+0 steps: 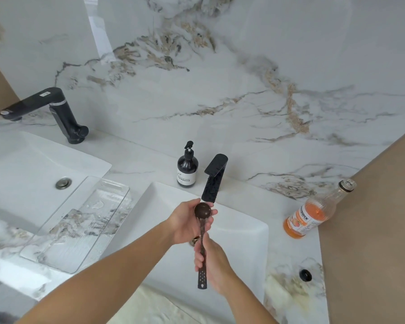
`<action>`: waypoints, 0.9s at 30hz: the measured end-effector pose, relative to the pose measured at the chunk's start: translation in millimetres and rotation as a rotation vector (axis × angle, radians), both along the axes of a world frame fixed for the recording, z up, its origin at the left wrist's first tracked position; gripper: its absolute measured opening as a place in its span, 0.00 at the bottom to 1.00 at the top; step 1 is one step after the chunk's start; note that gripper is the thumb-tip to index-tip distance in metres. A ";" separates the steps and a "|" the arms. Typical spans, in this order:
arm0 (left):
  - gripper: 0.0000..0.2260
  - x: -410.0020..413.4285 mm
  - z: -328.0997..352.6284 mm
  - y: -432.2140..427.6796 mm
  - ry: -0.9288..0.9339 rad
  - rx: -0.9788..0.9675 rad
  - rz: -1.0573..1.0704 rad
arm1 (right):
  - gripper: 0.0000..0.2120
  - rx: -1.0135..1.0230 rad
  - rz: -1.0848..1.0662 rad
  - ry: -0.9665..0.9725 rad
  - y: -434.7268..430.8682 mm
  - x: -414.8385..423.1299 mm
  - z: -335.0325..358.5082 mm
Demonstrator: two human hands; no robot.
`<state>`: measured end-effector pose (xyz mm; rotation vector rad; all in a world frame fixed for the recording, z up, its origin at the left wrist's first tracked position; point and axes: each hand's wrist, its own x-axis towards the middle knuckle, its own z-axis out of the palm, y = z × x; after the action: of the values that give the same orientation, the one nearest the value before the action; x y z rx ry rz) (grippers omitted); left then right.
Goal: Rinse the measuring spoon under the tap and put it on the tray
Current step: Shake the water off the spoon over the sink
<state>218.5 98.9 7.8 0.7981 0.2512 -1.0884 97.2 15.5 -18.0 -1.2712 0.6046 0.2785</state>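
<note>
Rinse step in hand: measuring spoon [202, 228] held over the sink [248, 230], bowl just below the black tap [214, 181]. Left hand [189, 222] cupping the bowl, right hand [212, 263] gripping the handle. No water flow discernible. Next: carry left to the clear tray [56, 244] on the tabletop [290, 288], set down flat.

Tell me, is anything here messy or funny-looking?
Yes. The orange drink bottle on the counter has no cap on; a small black cap lies apart from it, near the sink. The clear tray has water drops on it.
</note>
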 end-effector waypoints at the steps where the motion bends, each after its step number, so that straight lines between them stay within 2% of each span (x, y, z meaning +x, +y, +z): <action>1: 0.16 3.6 9.2 5.9 -0.043 -0.026 -0.040 | 0.20 -0.006 0.005 -0.058 -1.0 2.7 4.2; 6: 0.22 29.4 67.3 31.0 -0.358 -0.087 -0.293 | 0.19 -0.019 0.062 -0.261 -11.2 19.9 33.7; 10: 0.26 46.9 114.3 38.9 -0.491 -0.185 -0.419 | 0.19 0.070 0.083 -0.379 -14.7 35.3 71.4; 13: 0.24 55.8 147.5 37.6 -0.591 -0.221 -0.491 | 0.19 0.132 0.091 -0.460 -11.9 43.2 98.7; 17: 0.24 58.4 182.0 35.5 -0.671 -0.241 -0.494 | 0.20 0.208 0.087 -0.592 -11.1 50.7 135.9; 21: 0.27 52.7 207.5 32.7 -0.735 -0.285 -0.443 | 0.13 0.185 0.093 -0.727 -17.3 59.4 165.6; 24: 0.31 51.4 218.8 34.0 -0.766 -0.274 -0.386 | 0.11 0.030 0.095 -0.708 -20.0 50.0 155.8; 27: 0.33 45.6 214.5 36.1 -0.758 -0.235 -0.375 | 0.10 -0.032 0.120 -0.625 -24.5 34.1 134.4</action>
<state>264.1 135.0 222.3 1.0075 -0.6764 -1.0570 131.3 -9.0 116.4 -1.3391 -0.0016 -0.0385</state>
